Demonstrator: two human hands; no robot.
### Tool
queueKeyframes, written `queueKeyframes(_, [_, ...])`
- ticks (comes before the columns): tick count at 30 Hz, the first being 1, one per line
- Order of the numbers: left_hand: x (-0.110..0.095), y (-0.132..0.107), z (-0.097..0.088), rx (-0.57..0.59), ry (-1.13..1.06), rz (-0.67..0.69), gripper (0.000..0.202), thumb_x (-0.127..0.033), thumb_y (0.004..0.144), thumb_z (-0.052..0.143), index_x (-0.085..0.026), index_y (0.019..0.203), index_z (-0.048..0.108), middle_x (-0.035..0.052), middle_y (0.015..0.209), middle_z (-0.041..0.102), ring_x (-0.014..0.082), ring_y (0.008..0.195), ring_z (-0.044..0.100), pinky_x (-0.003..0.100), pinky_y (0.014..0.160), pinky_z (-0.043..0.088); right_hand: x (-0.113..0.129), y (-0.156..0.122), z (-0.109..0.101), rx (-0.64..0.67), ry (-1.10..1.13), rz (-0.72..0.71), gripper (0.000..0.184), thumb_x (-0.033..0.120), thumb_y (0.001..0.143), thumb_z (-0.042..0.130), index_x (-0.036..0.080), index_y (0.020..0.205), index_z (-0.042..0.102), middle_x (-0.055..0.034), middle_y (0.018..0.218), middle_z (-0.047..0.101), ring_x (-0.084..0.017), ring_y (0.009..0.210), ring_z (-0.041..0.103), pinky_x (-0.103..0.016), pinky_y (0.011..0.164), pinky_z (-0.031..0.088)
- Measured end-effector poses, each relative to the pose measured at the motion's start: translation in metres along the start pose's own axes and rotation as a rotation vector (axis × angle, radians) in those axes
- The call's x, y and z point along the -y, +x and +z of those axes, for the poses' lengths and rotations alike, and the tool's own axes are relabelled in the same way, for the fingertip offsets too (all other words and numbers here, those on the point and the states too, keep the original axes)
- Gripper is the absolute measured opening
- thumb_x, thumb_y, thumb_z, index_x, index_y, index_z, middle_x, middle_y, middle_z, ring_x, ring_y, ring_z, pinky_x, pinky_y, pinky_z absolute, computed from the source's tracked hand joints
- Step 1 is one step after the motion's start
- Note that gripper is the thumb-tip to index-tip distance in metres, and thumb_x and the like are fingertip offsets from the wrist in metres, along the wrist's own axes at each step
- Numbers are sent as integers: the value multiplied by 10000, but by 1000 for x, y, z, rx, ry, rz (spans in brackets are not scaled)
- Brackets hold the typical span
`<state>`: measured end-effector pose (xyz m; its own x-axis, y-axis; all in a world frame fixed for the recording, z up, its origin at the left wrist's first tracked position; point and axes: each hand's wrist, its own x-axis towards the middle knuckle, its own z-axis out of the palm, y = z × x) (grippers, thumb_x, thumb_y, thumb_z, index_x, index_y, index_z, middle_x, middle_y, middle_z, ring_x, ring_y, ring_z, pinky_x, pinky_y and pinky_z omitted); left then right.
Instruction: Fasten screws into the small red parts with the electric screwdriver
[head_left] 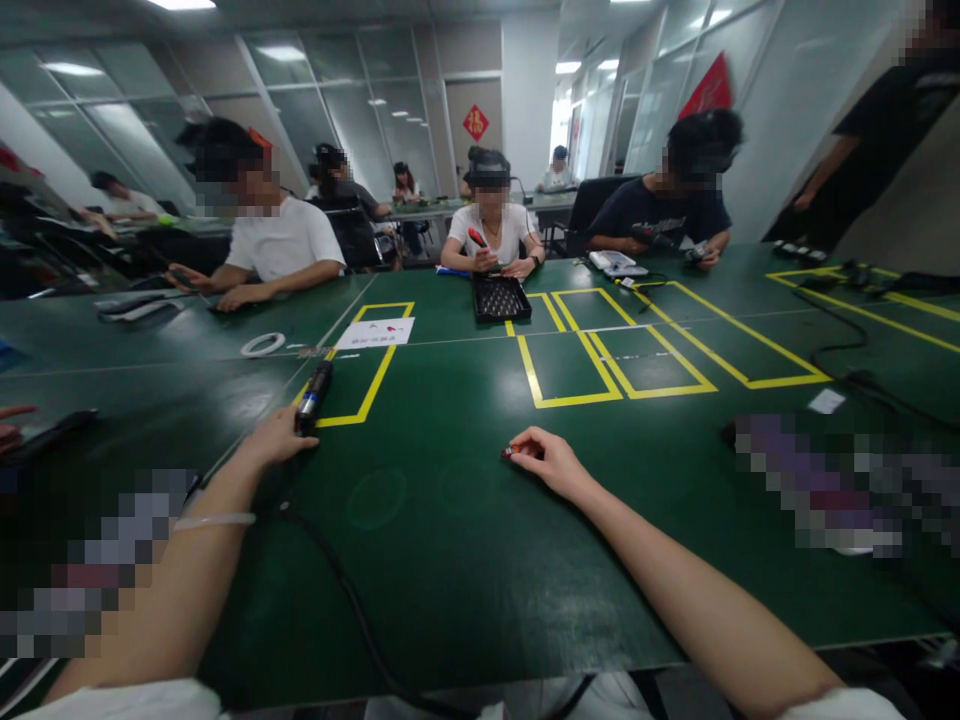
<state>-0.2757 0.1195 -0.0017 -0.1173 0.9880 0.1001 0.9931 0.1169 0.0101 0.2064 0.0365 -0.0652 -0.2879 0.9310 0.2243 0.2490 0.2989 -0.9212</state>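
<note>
My left hand rests on the green table with its fingers curled round the near end of a black electric screwdriver that lies flat, tip pointing away. A black cable runs from it towards me. My right hand lies further right, fingers pinched on a small red and black part that touches the table top.
Yellow tape rectangles mark the table. A black tray, a white card and a white ring lie beyond. Three people sit across the table; another stands at far right. Cables lie at right.
</note>
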Motion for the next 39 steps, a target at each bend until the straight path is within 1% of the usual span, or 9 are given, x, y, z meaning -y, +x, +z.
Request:
queueKeyframes(2, [6,-2,0,96,18,-28,444,-365,733,653,-134,1088,521,41,951,644,199,880,590,237,751,458,-1,1,0,3,-1,0,194,286,784,655,163,934,639,6,733,583,-121,645,519,-243,621,418])
queueKeyframes(4, [2,-6,1,134,38,-42,442,-354,756,630,-142,1125,509,40,953,635,208,903,586,245,767,453,-1,1,1,6,3,5,203,286,783,655,163,945,638,9,727,580,-119,638,513,-242,616,414])
queueKeyframes(9, [-35,-19,7,89,23,2,566,-444,756,589,-92,1193,514,135,1063,594,274,978,572,328,825,455,-1,2,2,12,12,21,216,306,789,655,163,949,631,13,721,576,-117,629,504,-237,601,400])
queueKeyframes(13, [-81,-38,11,57,-36,55,657,-502,744,556,-114,1270,484,153,1081,554,294,977,575,365,836,460,2,2,1,3,-19,-14,198,310,789,658,168,926,634,1,756,585,-122,655,518,-241,615,406])
queueKeyframes(23, [-223,-102,10,12,-174,350,690,-461,763,571,-182,1365,381,135,1124,516,282,1007,530,338,788,457,7,2,2,-21,33,26,205,295,779,646,172,933,588,18,711,565,-111,602,483,-234,573,395])
queueKeyframes(27, [-263,-120,11,3,-225,437,682,-432,764,584,-203,1367,362,126,1121,511,279,1023,514,322,760,448,5,2,3,-53,25,14,178,296,783,645,176,888,567,24,694,551,-116,601,488,-240,576,397])
queueKeyframes(31, [-282,-130,12,10,-310,485,654,-396,776,577,-213,1365,358,126,1141,504,278,1030,510,325,750,450,1,2,4,-72,-39,-27,140,269,794,637,185,875,558,21,721,555,-126,632,508,-246,604,409])
queueKeyframes(36, [-285,-135,11,28,-369,497,610,-371,790,570,-238,1352,375,119,1159,493,273,1034,514,324,763,451,2,1,6,-64,-238,-123,99,208,795,633,194,872,573,-2,814,561,-142,715,524,-260,668,416])
queueKeyframes(39, [-285,-135,11,22,-335,487,597,-382,792,567,-226,1341,391,123,1171,490,275,1028,519,327,771,449,4,-1,6,-52,-278,-145,77,196,811,618,190,882,590,-15,835,563,-143,724,533,-259,676,425])
